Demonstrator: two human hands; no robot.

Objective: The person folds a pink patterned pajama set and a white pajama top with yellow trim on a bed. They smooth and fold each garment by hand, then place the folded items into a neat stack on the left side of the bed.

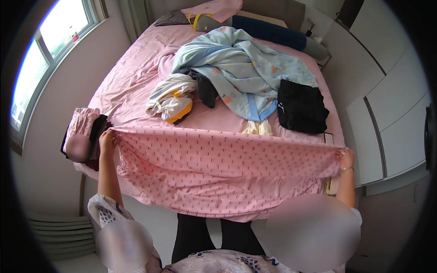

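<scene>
A wide pink cloth [223, 164] with rows of small dark marks hangs stretched between my hands, across the near end of the bed. My left hand [108, 140] is closed on its upper left corner, beside a small stack of folded clothes [82, 120]. At the far right, my right hand [347, 160] grips the opposite upper corner. The top edge is pulled nearly straight, while the lower part droops in loose folds in front of my legs. Whether it is a sheet or some other piece, I cannot tell.
On the pink bed sheet [123, 77] lie a rumpled light blue quilt [246, 63], a white and yellow garment [170, 98] and folded black clothing [301, 107]. A dark blue bolster [268, 32] rests at the head. Windows are at left, white cabinets [396, 104] at right.
</scene>
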